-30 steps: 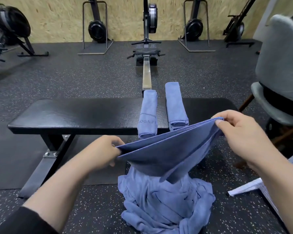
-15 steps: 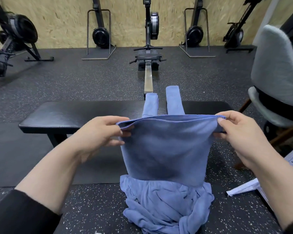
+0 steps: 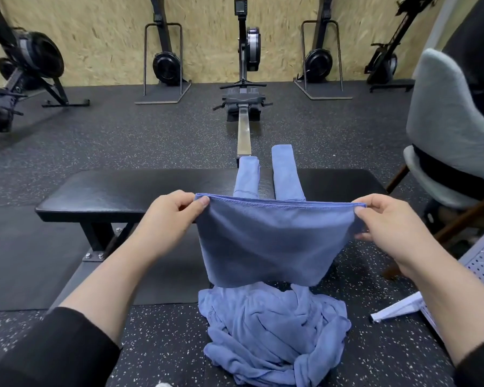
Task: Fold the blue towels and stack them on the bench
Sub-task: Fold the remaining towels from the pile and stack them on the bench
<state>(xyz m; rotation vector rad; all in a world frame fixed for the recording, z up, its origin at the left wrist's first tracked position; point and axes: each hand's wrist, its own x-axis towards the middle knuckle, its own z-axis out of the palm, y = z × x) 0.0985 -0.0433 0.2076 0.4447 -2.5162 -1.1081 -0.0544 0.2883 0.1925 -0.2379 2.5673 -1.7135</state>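
You're holding a doubled towel [image 3: 274,241] up in the air, just in front of the bench [image 3: 129,191]. Top edge is stretched level, the rest hangs down. Left hand [image 3: 171,216] pinches the top left corner, right hand [image 3: 389,222] pinches the top right one; hands well apart. Two folded towels [image 3: 287,174] lie side by side on the bench, not stacked, narrow gap between them. An unfolded pile [image 3: 274,333] sits on the floor [image 3: 123,141] right below the held towel. Rower [image 3: 245,79] beyond the bench, grey chair [image 3: 447,129] to your right.
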